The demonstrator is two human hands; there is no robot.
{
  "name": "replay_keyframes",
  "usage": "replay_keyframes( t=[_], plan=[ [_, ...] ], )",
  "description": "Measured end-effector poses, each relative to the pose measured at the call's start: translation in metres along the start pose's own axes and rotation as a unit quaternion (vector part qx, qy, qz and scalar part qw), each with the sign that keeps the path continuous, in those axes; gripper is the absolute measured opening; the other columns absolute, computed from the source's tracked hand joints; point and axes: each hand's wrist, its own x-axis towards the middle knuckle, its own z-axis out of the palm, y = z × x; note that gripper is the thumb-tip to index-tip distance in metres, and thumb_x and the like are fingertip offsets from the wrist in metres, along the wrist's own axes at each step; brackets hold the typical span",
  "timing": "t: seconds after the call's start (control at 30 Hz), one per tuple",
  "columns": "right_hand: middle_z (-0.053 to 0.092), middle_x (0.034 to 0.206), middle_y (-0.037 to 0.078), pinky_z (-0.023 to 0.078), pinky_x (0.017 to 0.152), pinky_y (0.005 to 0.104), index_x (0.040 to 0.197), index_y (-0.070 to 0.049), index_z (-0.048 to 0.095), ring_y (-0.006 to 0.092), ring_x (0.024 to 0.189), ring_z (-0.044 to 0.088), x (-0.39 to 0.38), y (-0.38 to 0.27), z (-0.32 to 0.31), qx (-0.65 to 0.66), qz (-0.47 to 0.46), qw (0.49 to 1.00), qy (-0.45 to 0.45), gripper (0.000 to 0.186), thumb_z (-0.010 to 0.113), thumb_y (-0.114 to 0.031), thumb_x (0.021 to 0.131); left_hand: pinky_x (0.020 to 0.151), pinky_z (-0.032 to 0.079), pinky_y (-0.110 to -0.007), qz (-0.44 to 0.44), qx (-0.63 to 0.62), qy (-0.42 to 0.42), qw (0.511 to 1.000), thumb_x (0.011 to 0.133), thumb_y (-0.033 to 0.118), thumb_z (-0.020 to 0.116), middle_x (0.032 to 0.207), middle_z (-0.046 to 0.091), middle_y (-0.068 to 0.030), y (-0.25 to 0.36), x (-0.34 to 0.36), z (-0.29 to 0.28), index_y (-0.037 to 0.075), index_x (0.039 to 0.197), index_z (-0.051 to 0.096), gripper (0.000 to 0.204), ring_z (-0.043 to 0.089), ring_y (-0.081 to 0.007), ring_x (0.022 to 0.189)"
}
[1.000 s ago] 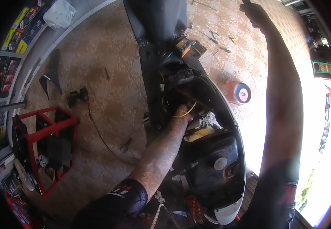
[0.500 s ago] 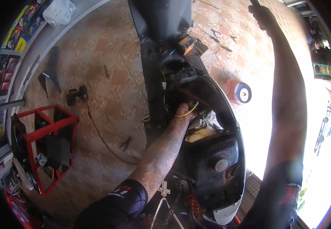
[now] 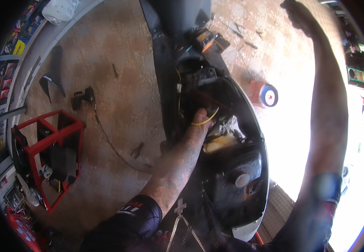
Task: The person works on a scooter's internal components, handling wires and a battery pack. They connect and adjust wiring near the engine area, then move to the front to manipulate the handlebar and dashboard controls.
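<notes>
My left hand [image 3: 202, 115] reaches down into the open middle of a black scooter body [image 3: 243, 94]. Its fingers are hidden inside the cavity, so I cannot see what they touch. A yellow cable [image 3: 207, 121] loops across the wrist. Just behind lie crumpled silvery material [image 3: 231, 127] and a stained, cream-coloured part [image 3: 219, 144]. Farther back is a glossy black compartment [image 3: 232, 166] with a round pale disc [image 3: 242, 180]. Up at the far right, my right hand [image 3: 297, 14] is stretched out past the scooter, dark and slightly blurred. Its fingers look curled; what they hold cannot be made out.
A battery [image 3: 213, 42] rests near the scooter's front. Hand tools [image 3: 249, 43] are scattered on the tiled floor, with pliers [image 3: 137, 150] at left. A corded black device [image 3: 83, 98], a red metal frame [image 3: 47, 134] and an orange cylindrical object [image 3: 262, 94] flank the scooter.
My right arm has swung slightly outward to the right. My left hand stays inside the scooter body, and the view has shifted a little.
</notes>
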Motion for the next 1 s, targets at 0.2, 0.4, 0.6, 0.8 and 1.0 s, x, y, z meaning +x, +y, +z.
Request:
replay_keyframes(
  t=[0.2, 0.4, 0.6, 0.8, 1.0],
  plan=[
    [0.037, 0.050, -0.002, 0.026, 0.040, 0.0329, 0.062, -0.014, 0.049, 0.0111, 0.041, 0.031, -0.016, -0.020, 0.006, 0.010, 0.021, 0.999, 0.041, 0.032, 0.062, -0.022, 0.091, 0.086, 0.058, -0.050, 0.002, 0.006, 0.007, 1.000, 0.099, 0.023, 0.057, 0.110, 0.069, -0.0126, 0.005, -0.003, -0.006, 0.007, 0.114, 0.065, 0.023, 0.066, -0.0265, 0.104],
    [0.038, 0.051, -0.002, 0.026, 0.041, 0.0327, 0.067, -0.013, 0.054, 0.0113, 0.041, 0.031, -0.011, -0.023, 0.011, 0.034, 0.044, 0.998, -0.020, 0.027, 0.063, -0.025, 0.090, 0.086, 0.058, -0.050, 0.000, 0.009, 0.008, 1.000, 0.099, 0.022, 0.057, 0.110, 0.069, -0.0127, 0.001, -0.004, -0.001, 0.007, 0.114, 0.065, 0.023, 0.066, -0.0266, 0.103],
    [0.042, 0.054, -0.002, 0.029, 0.040, 0.0327, 0.072, -0.010, 0.058, 0.0118, 0.042, 0.035, -0.017, -0.025, 0.017, -0.002, 0.008, 0.999, 0.034, 0.023, 0.063, -0.026, 0.089, 0.086, 0.058, -0.050, 0.004, 0.011, 0.004, 1.000, 0.098, 0.022, 0.057, 0.110, 0.069, -0.0129, 0.006, -0.004, -0.001, 0.007, 0.113, 0.065, 0.023, 0.066, -0.0267, 0.103],
    [0.047, 0.056, -0.001, 0.032, 0.037, 0.0327, 0.076, -0.007, 0.063, 0.0121, 0.042, 0.040, -0.027, -0.037, 0.023, -0.028, -0.053, 0.994, 0.087, 0.021, 0.065, -0.026, 0.087, 0.086, 0.058, -0.050, 0.014, 0.015, -0.016, 1.000, 0.098, 0.022, 0.057, 0.109, 0.069, -0.0130, 0.012, -0.001, -0.005, 0.007, 0.113, 0.065, 0.023, 0.066, -0.0268, 0.103],
    [0.052, 0.057, 0.001, 0.033, 0.036, 0.0329, 0.075, -0.006, 0.066, 0.0133, 0.041, 0.043, -0.021, -0.013, 0.028, -0.067, -0.019, 0.983, 0.169, 0.022, 0.067, -0.027, 0.085, 0.086, 0.058, -0.051, 0.015, 0.028, -0.025, 0.999, 0.098, 0.021, 0.057, 0.109, 0.069, -0.0132, 0.011, 0.002, -0.003, 0.006, 0.113, 0.065, 0.022, 0.066, -0.0269, 0.103]
  ],
)
